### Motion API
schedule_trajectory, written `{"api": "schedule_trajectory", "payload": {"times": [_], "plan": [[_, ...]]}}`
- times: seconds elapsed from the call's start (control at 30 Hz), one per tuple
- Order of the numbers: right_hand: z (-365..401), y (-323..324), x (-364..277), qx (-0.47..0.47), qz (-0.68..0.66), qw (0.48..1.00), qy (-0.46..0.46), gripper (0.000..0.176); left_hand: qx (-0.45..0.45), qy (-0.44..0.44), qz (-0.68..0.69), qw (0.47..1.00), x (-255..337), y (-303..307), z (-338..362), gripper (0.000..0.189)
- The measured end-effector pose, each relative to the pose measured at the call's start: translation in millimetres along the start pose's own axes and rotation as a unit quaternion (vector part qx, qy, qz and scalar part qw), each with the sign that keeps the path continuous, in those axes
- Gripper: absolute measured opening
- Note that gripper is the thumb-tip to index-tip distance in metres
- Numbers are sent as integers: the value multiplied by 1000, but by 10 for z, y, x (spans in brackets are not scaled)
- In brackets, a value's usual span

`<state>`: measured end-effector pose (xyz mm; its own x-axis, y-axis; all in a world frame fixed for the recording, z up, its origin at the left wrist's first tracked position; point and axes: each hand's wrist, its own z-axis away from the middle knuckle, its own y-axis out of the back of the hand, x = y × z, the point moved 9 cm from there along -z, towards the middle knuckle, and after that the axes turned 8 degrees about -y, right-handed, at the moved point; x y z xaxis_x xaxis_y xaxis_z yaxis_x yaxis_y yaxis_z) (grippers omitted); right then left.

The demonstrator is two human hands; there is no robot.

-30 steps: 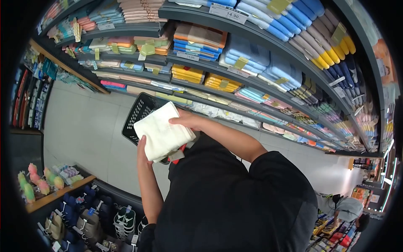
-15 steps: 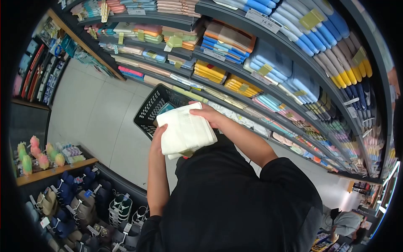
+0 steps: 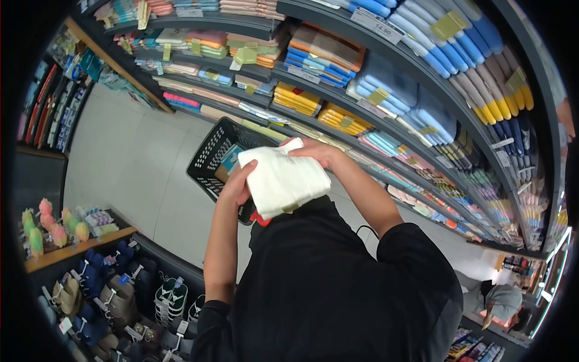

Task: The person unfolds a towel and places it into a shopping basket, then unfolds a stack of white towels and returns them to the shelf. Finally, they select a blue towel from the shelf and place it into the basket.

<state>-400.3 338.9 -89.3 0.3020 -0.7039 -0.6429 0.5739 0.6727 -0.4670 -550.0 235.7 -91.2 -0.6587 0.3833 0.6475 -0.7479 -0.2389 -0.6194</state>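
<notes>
A folded white towel (image 3: 286,181) is held between my two hands in front of my body. My left hand (image 3: 239,184) grips its left edge, with the thumb on top and the other fingers underneath. On the far right edge, my right hand (image 3: 310,152) is closed around a corner, its thumb lying over the cloth. A tag shows at the towel's near edge. Just beyond and left of the towel is a black shopping basket (image 3: 208,148), partly hidden by it. Inside the basket lies a teal package (image 3: 231,158).
Shelves with folded towels (image 3: 386,90) run along the far and right sides. Slippers (image 3: 114,295) hang at lower left, below a wooden ledge (image 3: 78,248) with pastel plush-like items. Grey tiled floor (image 3: 129,163) lies left of the basket. Another person (image 3: 503,304) is at lower right.
The towel has shifted to the right and turned slightly, with both hands still on it. More of the basket's inside shows.
</notes>
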Motion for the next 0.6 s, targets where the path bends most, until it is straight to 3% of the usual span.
{"api": "schedule_trajectory", "payload": {"times": [0.03,0.13,0.2,0.27,0.37,0.47,0.6], "plan": [[36,-18,-7,-3,35,999,-6,49,-5,-13,-12,1000,12,-50,-52,53],[48,99,68,-4,-87,996,22,52,-14,-40,15,999,-77,5,-228,50],[194,200,82,88,-159,983,17,59,-18,-2,99,995,-142,39,-291,47],[106,163,177,-12,-256,966,15,66,-19,30,132,991,-249,163,-414,48],[87,341,301,36,-315,947,40,72,-11,38,180,983,-184,145,-458,47],[103,403,349,16,-396,914,89,73,-35,30,227,973,-134,103,-506,45],[287,33,103,-34,-343,933,102,75,-21,38,200,979,-248,127,-521,43]]}}
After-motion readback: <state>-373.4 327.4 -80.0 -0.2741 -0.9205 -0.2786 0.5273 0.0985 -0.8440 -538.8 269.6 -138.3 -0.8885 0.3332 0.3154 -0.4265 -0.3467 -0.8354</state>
